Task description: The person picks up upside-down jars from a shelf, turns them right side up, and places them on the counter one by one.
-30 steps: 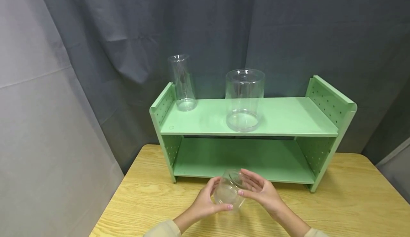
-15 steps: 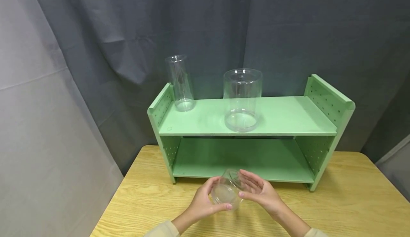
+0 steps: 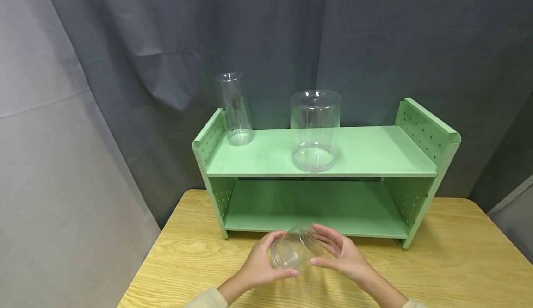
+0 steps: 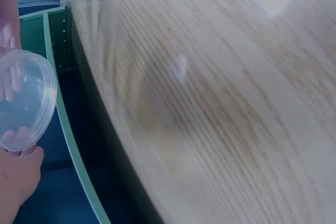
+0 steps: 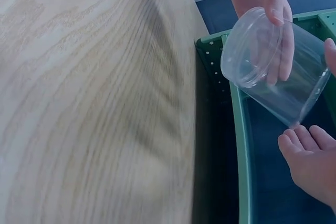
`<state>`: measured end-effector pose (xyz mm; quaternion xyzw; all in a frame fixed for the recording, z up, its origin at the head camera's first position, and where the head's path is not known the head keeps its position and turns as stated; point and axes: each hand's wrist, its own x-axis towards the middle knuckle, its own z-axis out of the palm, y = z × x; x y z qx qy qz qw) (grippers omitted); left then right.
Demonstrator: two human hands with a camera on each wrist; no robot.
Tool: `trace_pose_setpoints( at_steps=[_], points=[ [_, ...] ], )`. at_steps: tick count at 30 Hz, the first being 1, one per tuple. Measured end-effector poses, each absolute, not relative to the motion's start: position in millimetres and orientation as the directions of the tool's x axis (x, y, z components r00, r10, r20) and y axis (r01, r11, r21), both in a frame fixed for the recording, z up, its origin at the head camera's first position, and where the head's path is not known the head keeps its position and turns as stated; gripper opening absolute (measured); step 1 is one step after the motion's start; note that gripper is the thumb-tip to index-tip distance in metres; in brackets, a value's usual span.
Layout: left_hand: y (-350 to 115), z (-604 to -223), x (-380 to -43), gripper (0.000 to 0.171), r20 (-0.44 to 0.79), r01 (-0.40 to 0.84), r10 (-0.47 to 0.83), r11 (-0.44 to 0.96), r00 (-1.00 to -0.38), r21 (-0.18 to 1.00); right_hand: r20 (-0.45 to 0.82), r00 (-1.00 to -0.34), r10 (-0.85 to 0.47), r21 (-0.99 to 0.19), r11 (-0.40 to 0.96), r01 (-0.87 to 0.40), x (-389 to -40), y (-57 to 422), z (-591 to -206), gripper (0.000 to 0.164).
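A clear see-through jar (image 3: 294,248) lies tilted on its side between both hands, just over the front of the table. Its broad rimmed end points left, toward my left hand (image 3: 263,259). That hand grips the rimmed end, with the thumb across the near side and the fingers behind, seen through the wall in the right wrist view. At the other end, my right hand (image 3: 343,255) holds the jar between thumb and fingertips. In the right wrist view, the right fingers (image 5: 302,140) meet the lower corner of the jar (image 5: 286,72).
Behind the hands stands a green two-tier shelf (image 3: 374,155) on the wooden table (image 3: 175,261). Its top tier bears a tall narrow clear cylinder (image 3: 236,109) at the left and a wide clear cylinder (image 3: 315,127) near the middle. Grey curtains (image 3: 266,30) hang behind.
The jar has turned further onto its side, its rimmed end swinging left and toward the viewer. Both hands have come slightly nearer and the right thumb has shifted down.
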<state>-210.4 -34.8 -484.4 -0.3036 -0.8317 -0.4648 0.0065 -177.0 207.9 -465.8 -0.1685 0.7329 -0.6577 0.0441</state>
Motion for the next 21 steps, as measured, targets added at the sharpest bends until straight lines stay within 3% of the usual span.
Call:
trace_pose_setpoints(
  at_steps=[7,21],
  points=[
    [-37,-483,-209,0.086,0.276,0.533,0.522,0.443,-0.807,0.721,0.231,-0.921,-0.313,-0.958,0.09,-0.271,-179,207,-462,0.08],
    [-66,-484,-214,0.088,0.179,0.547,0.572,0.575,-0.801,0.608,0.244,-0.931,-0.27,-0.943,0.156,-0.293,-176,229,-463,0.074]
  ],
)
